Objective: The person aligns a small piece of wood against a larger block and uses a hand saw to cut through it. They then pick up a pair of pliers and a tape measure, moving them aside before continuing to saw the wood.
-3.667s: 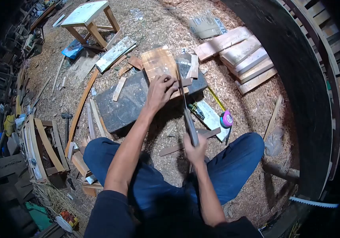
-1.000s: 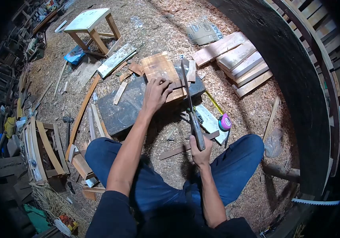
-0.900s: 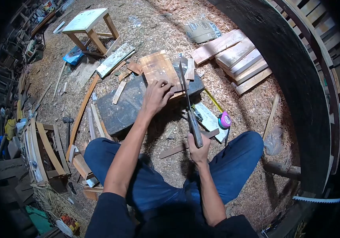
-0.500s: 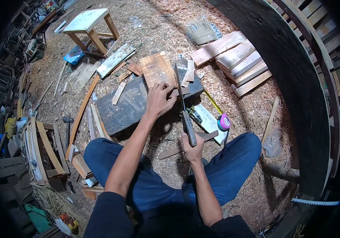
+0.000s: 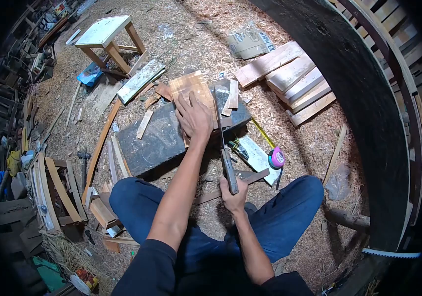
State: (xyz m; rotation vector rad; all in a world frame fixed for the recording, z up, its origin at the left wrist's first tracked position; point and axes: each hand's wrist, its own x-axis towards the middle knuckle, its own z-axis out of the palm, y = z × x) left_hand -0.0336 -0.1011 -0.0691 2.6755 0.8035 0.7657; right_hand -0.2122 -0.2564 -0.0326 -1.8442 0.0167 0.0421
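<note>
My left hand (image 5: 193, 118) lies with fingers spread on a light brown board (image 5: 187, 84), which rests on a dark wooden block (image 5: 154, 140). My right hand (image 5: 234, 196) is wrapped round the handle of a handsaw (image 5: 229, 172). The saw's narrow dark blade points away from me along the board's right edge. A small dark strip (image 5: 227, 122) lies under the blade on the block. Thin wood pieces (image 5: 233, 94) sit on the block to the right of the blade.
A pink tape measure (image 5: 277, 158) and a clamp-like tool (image 5: 239, 149) lie on a pale board (image 5: 256, 153) at the right. Stacked planks (image 5: 304, 89) are farther back. A small table (image 5: 103, 30) stands back left, a hammer (image 5: 84, 155) lies left, and a large dark curved timber (image 5: 354, 89) rises right.
My left hand has moved up onto the board and its fingers have spread. My right hand and the saw have come back toward me, and the board has shifted slightly.
</note>
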